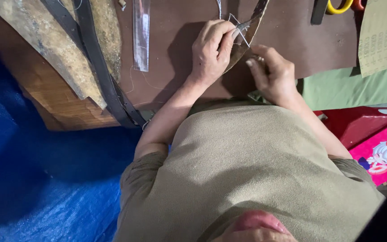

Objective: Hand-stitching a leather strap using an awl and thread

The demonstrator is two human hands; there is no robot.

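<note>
My left hand [211, 50] pinches a thin metal needle [242, 26] with pale thread against a narrow brown leather strap [257, 12]. The strap runs from the top edge down between both hands. My right hand [272, 75] is closed on the strap's lower part, just below and right of the left hand. What lies inside its fingers is hidden. Both hands work over a dark brown leather sheet [180, 49] on the table.
A black belt [99, 67] lies over a rough tan leather piece [59, 45] on a wooden board [63, 107] at left. Near the top are a clear ruler [141, 33], yellow-handled scissors [339, 6] and a sandpaper sheet [379, 36]. Pink box [384, 152] at right, blue tarp [32, 179] below.
</note>
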